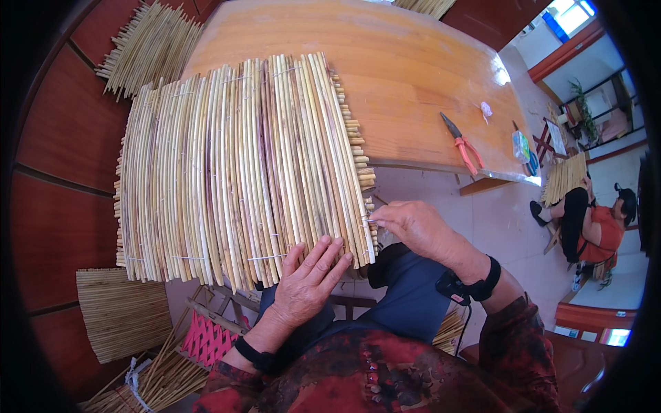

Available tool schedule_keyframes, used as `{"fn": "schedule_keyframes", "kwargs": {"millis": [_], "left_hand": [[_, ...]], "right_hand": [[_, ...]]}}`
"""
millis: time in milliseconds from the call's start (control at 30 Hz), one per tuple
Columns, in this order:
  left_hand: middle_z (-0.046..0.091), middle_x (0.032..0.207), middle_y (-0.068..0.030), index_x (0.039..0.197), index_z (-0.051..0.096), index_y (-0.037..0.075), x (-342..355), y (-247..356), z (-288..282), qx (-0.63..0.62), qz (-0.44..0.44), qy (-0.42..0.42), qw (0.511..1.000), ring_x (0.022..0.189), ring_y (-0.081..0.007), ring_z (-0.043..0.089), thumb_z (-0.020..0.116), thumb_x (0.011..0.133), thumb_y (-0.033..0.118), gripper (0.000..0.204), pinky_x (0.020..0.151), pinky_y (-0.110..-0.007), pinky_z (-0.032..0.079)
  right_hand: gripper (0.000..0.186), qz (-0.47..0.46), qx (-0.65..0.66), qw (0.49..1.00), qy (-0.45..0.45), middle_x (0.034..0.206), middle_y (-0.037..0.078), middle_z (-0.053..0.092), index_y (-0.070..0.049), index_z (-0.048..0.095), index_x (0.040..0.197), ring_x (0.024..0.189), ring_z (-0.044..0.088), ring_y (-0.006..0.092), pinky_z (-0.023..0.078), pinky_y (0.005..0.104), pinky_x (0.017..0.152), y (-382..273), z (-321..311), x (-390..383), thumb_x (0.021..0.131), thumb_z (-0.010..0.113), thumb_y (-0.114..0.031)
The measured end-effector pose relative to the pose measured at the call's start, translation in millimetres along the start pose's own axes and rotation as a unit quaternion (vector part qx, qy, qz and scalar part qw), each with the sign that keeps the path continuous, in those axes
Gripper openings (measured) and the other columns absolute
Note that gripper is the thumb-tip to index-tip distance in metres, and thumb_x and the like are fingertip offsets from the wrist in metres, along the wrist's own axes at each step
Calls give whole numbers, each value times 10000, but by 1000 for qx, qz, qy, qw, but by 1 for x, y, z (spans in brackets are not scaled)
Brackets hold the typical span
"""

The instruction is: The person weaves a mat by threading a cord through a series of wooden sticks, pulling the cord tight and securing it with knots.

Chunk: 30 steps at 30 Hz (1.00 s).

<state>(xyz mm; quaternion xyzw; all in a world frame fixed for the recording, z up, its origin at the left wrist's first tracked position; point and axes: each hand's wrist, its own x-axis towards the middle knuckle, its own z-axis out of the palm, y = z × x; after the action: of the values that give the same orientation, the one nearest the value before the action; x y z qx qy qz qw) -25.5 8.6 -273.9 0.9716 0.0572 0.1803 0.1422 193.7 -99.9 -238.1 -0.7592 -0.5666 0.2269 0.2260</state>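
A mat of pale straw-coloured stalks (227, 172), stitched across with rows of white thread, lies partly on the table and juts over its near edge towards my lap. More stalks show in a layer beneath its right edge. My left hand (305, 283) rests on the mat's near edge, fingers spread and holding nothing. At the mat's lower right edge, my right hand (416, 230) pinches a thin, light needle-like piece (371, 220) against the outermost stalk. Its far end is hidden by my fingers.
Pliers (465, 146) with orange-red handles, a small pale wad (486, 110) and a small plastic box (520, 147) lie on the wooden table (406, 76). Stalk mats (148, 48) stand at the left by red-brown cabinets (65, 186). A seated person (599, 230) at far right holds another mat.
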Motion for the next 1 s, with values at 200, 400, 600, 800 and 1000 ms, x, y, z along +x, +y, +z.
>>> {"fn": "schedule_keyframes", "kwargs": {"millis": [200,400,600,800,1000], "left_hand": [[504,1271,-55,1135,587,166,0,0,-1,-2,-1,-3,1000,1193,-198,463,532,746,74,403,956,-405,315],[504,1271,-52,1135,587,168,0,0,1,0,-4,0,1000,1192,-195,463,533,754,82,394,959,-406,311],[499,1275,-50,1148,575,162,0,-2,1,-7,2,4,1000,1195,-197,459,533,759,101,396,962,-414,311],[504,1262,-61,1158,555,145,-3,-2,6,-3,10,17,1000,1194,-202,459,536,746,103,415,962,-425,315],[505,1260,-69,1149,561,133,-7,1,1,-7,15,28,999,1198,-210,457,549,746,94,406,963,-425,315]], "right_hand": [[133,4,-51,999,0,792,99,627,-84,644,910,755,600,299,481,371,645,-7,-1,0,824,553,-126],[96,-21,-217,973,-78,751,139,616,-68,630,788,709,603,313,483,392,599,-34,-19,14,735,553,-90],[69,-102,-265,948,-144,629,155,595,-36,610,638,605,604,310,479,381,513,-50,-20,36,607,579,-88],[58,-120,-326,916,-202,585,146,585,-42,596,608,568,606,289,476,394,480,-62,-7,42,589,588,-96],[71,-112,-302,944,-74,652,138,590,-30,565,691,605,603,308,483,382,519,-55,-16,23,633,582,-69]]}}
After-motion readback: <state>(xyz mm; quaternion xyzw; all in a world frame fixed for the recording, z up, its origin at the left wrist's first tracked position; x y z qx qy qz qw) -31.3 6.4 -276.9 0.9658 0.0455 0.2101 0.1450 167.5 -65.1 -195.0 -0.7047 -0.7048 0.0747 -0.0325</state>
